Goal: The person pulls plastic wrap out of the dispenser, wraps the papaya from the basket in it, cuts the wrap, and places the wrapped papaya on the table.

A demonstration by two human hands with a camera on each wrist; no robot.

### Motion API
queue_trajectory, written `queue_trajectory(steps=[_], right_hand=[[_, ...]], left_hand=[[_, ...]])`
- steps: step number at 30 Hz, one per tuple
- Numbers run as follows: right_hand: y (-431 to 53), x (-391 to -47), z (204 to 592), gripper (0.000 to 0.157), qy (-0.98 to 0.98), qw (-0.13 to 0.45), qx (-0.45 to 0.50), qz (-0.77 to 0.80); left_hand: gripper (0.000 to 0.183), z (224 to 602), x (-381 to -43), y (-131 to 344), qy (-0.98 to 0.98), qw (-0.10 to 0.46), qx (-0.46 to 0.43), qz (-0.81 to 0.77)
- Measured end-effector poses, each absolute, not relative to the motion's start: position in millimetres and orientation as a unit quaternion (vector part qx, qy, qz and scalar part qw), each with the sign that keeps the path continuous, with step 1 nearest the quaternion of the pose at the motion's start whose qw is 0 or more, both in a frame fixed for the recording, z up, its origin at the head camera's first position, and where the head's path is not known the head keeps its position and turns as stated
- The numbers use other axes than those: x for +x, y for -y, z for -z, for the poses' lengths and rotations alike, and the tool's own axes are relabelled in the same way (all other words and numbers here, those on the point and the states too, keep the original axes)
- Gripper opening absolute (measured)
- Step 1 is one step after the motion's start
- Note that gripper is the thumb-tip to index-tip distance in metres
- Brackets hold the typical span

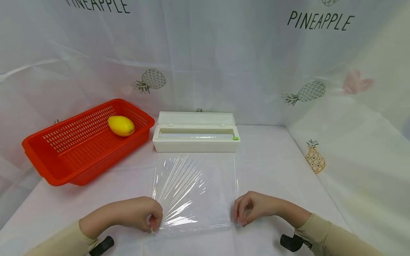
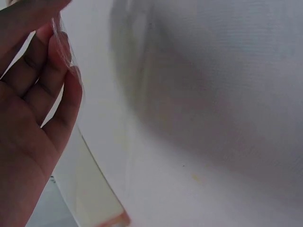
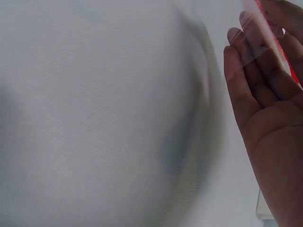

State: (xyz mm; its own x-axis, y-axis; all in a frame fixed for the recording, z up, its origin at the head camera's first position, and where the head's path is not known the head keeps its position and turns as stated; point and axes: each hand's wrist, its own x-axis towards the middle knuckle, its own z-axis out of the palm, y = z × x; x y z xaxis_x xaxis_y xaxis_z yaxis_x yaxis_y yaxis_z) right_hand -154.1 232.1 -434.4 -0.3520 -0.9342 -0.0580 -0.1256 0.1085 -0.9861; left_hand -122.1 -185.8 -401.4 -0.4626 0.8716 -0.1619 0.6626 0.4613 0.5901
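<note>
A sheet of clear plastic wrap (image 1: 192,192) stretches toward me from a white cling film dispenser (image 1: 196,146) whose lid stands raised. My left hand (image 1: 137,213) pinches the sheet's near left corner, where creases fan out. At the near right corner my right hand (image 1: 256,208) pinches the film between thumb and fingers. In the left wrist view a strand of bunched film (image 2: 60,42) runs along the fingertips of the left hand (image 2: 35,99). The right wrist view has the film (image 3: 255,49) lying over the fingers of the right hand (image 3: 270,90).
A red plastic basket (image 1: 86,170) stands at the left, with a yellow lemon-shaped fruit (image 1: 121,126) inside. The dispenser's green cutter slider (image 1: 235,138) sits at its right end. White cloth printed with pineapples (image 1: 315,160) hangs behind and at the right of the table.
</note>
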Motion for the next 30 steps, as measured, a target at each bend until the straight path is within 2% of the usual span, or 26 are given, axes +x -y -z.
queue_trajectory(steps=[5,11,18,23,27,30], right_hand=[[-230,-153,438,0.013,-0.655,0.378,-0.42,0.501],[-228,-152,438,0.022,-0.672,0.391,-0.396,0.489],[-227,-152,435,0.027,-0.676,0.399,-0.387,0.484],[-226,-157,425,0.029,-0.681,0.372,-0.414,0.476],[-223,-168,410,0.029,-0.691,0.331,-0.441,0.467],[-219,-179,393,0.029,-0.716,0.292,-0.451,0.445]], left_hand=[[0.033,405,-119,184,-0.838,0.241,0.437,-0.223],[0.032,410,-121,184,-0.839,0.236,0.444,-0.207],[0.034,409,-119,190,-0.838,0.258,0.438,-0.197],[0.039,396,-122,203,-0.822,0.27,0.441,-0.239],[0.042,375,-130,209,-0.829,0.299,0.398,-0.255],[0.044,353,-140,213,-0.851,0.275,0.377,-0.242]])
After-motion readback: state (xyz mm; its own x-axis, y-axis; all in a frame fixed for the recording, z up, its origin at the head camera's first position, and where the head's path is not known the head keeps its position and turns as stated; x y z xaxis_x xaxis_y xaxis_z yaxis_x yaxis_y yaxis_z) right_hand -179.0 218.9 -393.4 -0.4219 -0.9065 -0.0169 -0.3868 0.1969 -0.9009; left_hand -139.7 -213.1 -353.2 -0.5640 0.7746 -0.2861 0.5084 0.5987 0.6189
